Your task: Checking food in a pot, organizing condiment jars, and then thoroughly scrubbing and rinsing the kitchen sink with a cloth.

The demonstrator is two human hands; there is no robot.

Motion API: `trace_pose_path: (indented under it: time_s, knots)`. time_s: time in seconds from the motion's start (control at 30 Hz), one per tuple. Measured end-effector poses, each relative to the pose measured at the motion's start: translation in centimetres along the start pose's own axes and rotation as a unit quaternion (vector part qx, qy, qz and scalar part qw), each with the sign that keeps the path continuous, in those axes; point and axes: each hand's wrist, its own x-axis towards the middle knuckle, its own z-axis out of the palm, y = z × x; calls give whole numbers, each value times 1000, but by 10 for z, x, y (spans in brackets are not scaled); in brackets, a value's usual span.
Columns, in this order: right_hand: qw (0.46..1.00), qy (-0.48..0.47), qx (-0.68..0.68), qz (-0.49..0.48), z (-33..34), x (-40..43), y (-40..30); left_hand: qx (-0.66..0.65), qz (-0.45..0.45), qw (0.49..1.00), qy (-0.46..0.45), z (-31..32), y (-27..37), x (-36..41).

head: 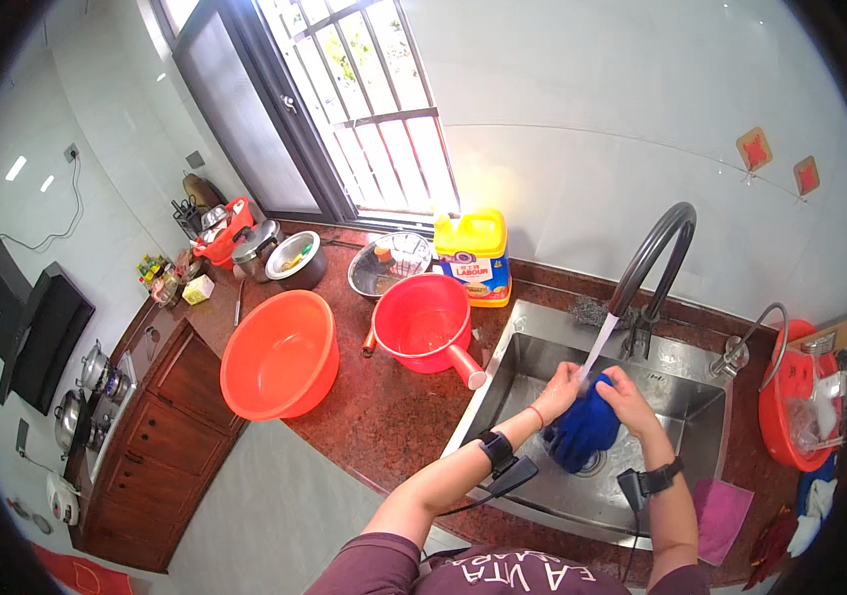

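Note:
Over the stainless steel sink (676, 483), a wet blue cloth item (580, 431), which looks like a glove, hangs between my two hands. My left hand (561, 390) pinches its upper left edge, close to the running water. The upper right edge is gripped by my right hand (624, 401). From the gooseneck faucet (654, 253) a stream of water (599, 342) falls onto the top of the cloth. Its lower end dangles above the drain (591, 466), partly covering it.
Left of the sink stand a red plastic dipper (423, 320), a yellow and blue detergent jug (474, 256), a steel basin (386, 260) and an orange basin (278, 357). A pink cloth (721, 520) lies at the sink's right front corner, near a red basket (784, 416).

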Motion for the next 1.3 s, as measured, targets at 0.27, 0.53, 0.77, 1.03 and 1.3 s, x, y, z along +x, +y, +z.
trace_pose_path:
  time_s: [0.27,0.53,0.77,1.03,1.3]
  knots:
    - [999,-38,-8,19,20,24,2,197,71,977,33,-42,5,-30]
    - [981,-74,-176,27,23,34,13,168,320,899,249,-40,25,-23]
    - [979,-34,-140,141,17,18,42,104,189,951,221,-42,47,-34]
    - [989,7,-124,84,-8,-4,51,92,164,950,249,-59,33,-15]
    - [991,122,-38,-26,-10,4,-1,182,140,973,-12,-33,13,-17]
